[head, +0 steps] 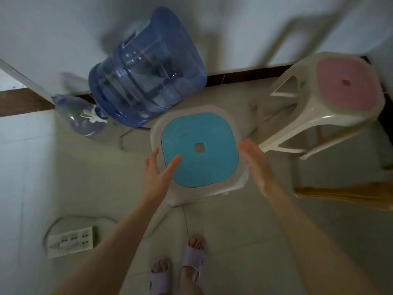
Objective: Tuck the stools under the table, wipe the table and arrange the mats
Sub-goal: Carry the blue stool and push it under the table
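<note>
- The left hand [157, 171] reaches forward on a bare forearm to the near-left rim of the blue-topped stool [204, 165]. Its fingers [151, 160] are straight and spread, released, with one digit lying over the edge of the blue pad.
- The right hand [254, 162] comes in at the stool's right rim, fingers extended and released. It is blurred, so whether it touches the rim cannot be told.
- The blue-topped stool stands on the tiled floor [255, 231] just ahead of the person's slippered feet [192, 258]. It has a pale plastic frame and a rounded square blue seat pad with a small square hole at its centre.
- A pink-topped stool [348, 88] stands to its far right, by the wall [63, 39].
- A large blue water jug [148, 71] lies tilted just beyond the blue-topped stool, with a smaller bottle [80, 118] to the far left of it.
- A power strip [70, 241] lies on the floor to its near left, with bare floor between.
</note>
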Motion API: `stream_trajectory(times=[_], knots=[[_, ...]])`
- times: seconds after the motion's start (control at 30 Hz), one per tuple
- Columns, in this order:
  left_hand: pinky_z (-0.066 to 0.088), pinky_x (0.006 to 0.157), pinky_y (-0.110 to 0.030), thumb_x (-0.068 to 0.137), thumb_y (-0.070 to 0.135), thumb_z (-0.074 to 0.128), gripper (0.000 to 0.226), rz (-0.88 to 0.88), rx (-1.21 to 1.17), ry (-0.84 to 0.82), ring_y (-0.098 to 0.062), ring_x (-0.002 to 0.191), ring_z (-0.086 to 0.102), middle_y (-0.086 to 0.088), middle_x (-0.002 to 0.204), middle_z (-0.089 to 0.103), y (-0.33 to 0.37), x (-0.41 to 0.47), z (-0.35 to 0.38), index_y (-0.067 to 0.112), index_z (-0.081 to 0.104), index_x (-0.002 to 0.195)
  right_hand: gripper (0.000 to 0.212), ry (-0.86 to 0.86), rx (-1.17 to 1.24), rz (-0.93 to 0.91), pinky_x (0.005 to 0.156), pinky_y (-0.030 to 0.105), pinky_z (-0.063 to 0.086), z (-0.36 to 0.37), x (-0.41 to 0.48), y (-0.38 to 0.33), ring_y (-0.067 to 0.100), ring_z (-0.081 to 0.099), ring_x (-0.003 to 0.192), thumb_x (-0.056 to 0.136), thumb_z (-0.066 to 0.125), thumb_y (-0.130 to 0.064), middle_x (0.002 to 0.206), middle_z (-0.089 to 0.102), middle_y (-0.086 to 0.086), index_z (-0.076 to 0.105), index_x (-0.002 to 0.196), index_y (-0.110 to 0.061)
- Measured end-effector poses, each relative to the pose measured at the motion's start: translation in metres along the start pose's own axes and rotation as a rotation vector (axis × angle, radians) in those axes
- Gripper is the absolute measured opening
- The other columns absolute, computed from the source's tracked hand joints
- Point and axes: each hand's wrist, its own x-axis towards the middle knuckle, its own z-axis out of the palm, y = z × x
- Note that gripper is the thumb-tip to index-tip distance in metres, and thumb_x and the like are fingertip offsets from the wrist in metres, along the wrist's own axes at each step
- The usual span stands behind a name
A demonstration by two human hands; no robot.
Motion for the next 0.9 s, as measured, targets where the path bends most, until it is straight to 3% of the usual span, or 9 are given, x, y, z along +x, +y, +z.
stream_trajectory(times=[0.1, 0.23, 0.4, 0.47, 0.57, 0.77, 0.9], knots=[[0.026, 0.113, -0.044, 0.077, 0.055, 0.068, 0.094, -0.002, 0.025, 0.085, -0.019, 0.139, 0.025, 0.002, 0.152, 0.019, -0.02, 0.015, 0.01, 0.025, 0.017, 0.15, 0.064, 0.014, -0.006, -0.024, 0.095, 0.021, 0.028, -0.004, 0.019, 0.017, 0.003, 0.039, 0.122, 0.091, 0.059, -0.032, 0.143, 0.039, -0.009, 0.032, 0.147, -0.019], [0.022, 0.114, -0.039, 0.078, 0.047, 0.07, 0.098, -0.015, -0.006, 0.118, -0.019, 0.141, 0.02, 0.0, 0.155, 0.013, -0.046, 0.034, 0.021, 0.024, 0.009, 0.151, 0.076, 0.009, -0.058, -0.038, 0.103, 0.024, 0.027, -0.002, 0.05, 0.043, 0.01, 0.03, 0.138, 0.088, 0.061, -0.039, 0.154, 0.028, -0.006, 0.022, 0.151, -0.022], [0.023, 0.106, -0.026, 0.078, 0.046, 0.07, 0.095, 0.02, -0.037, 0.115, -0.012, 0.134, 0.031, 0.001, 0.152, 0.022, -0.069, 0.053, 0.026, 0.026, 0.012, 0.151, 0.08, 0.032, -0.084, -0.06, 0.11, 0.038, 0.034, 0.002, 0.078, 0.071, 0.012, 0.038, 0.133, 0.085, 0.064, -0.044, 0.149, 0.034, -0.009, 0.021, 0.15, -0.028], [0.029, 0.111, -0.036, 0.067, 0.059, 0.071, 0.101, 0.028, -0.074, 0.116, -0.01, 0.13, 0.038, 0.005, 0.149, 0.031, -0.076, 0.057, 0.025, 0.033, 0.018, 0.149, 0.082, 0.062, -0.096, -0.047, 0.11, 0.039, 0.035, 0.003, 0.084, 0.078, 0.012, 0.039, 0.131, 0.082, 0.065, -0.049, 0.149, 0.035, -0.009, 0.022, 0.149, -0.033], [0.04, 0.105, -0.044, 0.059, 0.066, 0.069, 0.102, 0.042, -0.09, 0.106, -0.012, 0.125, 0.047, 0.012, 0.143, 0.043, -0.079, 0.058, 0.023, 0.038, 0.022, 0.145, 0.091, 0.102, -0.082, -0.054, 0.104, 0.041, 0.044, 0.003, 0.088, 0.083, 0.013, 0.05, 0.122, 0.069, 0.075, -0.055, 0.14, 0.047, -0.009, 0.031, 0.146, -0.036], [0.046, 0.1, -0.041, 0.058, 0.06, 0.074, 0.095, 0.103, -0.101, 0.09, -0.005, 0.118, 0.051, 0.017, 0.131, 0.05, -0.064, 0.036, 0.015, 0.039, 0.031, 0.14, 0.08, 0.166, 0.007, -0.074, 0.093, 0.037, 0.052, 0.001, 0.061, 0.074, 0.012, 0.059, 0.109, 0.071, 0.078, -0.042, 0.126, 0.057, -0.009, 0.042, 0.141, -0.03], [0.046, 0.099, -0.044, 0.053, 0.063, 0.077, 0.103, 0.112, -0.067, 0.041, -0.012, 0.12, 0.051, 0.01, 0.134, 0.047, -0.043, 0.005, 0.003, 0.045, 0.028, 0.141, 0.07, 0.205, 0.06, -0.064, 0.084, 0.028, 0.054, -0.013, 0.014, 0.051, 0.009, 0.06, 0.104, 0.075, 0.077, -0.035, 0.123, 0.059, -0.009, 0.046, 0.138, -0.027]])
